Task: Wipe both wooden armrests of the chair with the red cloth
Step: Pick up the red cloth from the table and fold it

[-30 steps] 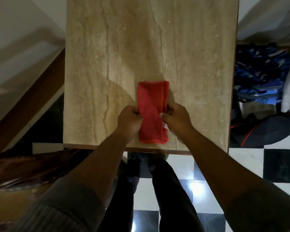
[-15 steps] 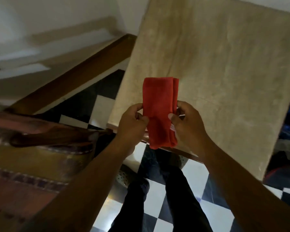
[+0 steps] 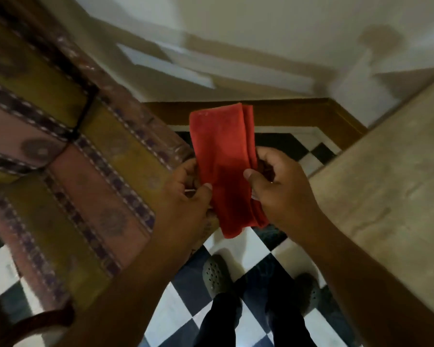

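Hands clamp a folded red cloth [image 3: 223, 169]: left hand [image 3: 188, 189] and right hand [image 3: 281, 186] pinching opposite edges, patterned upholstered chair [image 3: 68, 171] left of the grip, beige stone worktop [image 3: 386, 196] right.

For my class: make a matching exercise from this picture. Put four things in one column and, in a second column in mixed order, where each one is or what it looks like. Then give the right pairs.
Things
1. red cloth
2. chair
3. stone table
4. floor

Descriptions
A. black and white checks
B. at the right edge of the view
C. folded, held in both hands, left hand and right hand
D. patterned upholstery, on the left

Pairs: 1-C, 2-D, 3-B, 4-A
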A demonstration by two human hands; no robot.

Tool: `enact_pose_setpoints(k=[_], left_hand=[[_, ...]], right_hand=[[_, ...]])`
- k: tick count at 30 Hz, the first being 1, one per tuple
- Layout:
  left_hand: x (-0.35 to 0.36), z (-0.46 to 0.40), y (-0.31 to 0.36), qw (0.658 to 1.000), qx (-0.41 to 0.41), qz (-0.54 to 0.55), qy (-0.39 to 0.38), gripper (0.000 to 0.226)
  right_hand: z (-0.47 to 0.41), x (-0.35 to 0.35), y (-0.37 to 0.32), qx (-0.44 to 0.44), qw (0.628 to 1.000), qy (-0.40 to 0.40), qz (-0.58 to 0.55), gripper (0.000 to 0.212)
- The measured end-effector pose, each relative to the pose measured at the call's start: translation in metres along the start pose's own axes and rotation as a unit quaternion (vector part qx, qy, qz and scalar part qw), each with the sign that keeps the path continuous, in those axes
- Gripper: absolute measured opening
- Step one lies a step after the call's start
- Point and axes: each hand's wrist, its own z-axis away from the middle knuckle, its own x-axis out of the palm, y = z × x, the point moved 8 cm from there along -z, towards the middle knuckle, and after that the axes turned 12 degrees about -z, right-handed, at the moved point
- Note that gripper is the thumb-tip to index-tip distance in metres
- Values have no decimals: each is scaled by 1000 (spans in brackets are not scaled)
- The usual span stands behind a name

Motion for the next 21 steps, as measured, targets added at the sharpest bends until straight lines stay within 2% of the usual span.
enact_pose_setpoints(k=[6,10,15,18,19,21], left_hand=[[-77,-27,-22,988,-18,62,138,39],[-95,-61,-38,977,-22,77,197,41],[-84,-95,-77,978,-86,73,173,47],[-83,-101,-94,979,-89,88,159,42],[-83,-101,-99,978,-89,110,153,36],[-87,-101,-110,974,-86,149,150,29]], right_hand=[[-55,99,-31,-88,991,-60,78,30],[-97,144,-35,-125,976,-72,161,28],[-116,161,-10,-117,955,-37,269,21],[-104,164,-18,-212,913,6,349,46],[-97,172,-23,-256,891,-4,374,55],[-90,198,-21,-323,831,-84,444,61]])
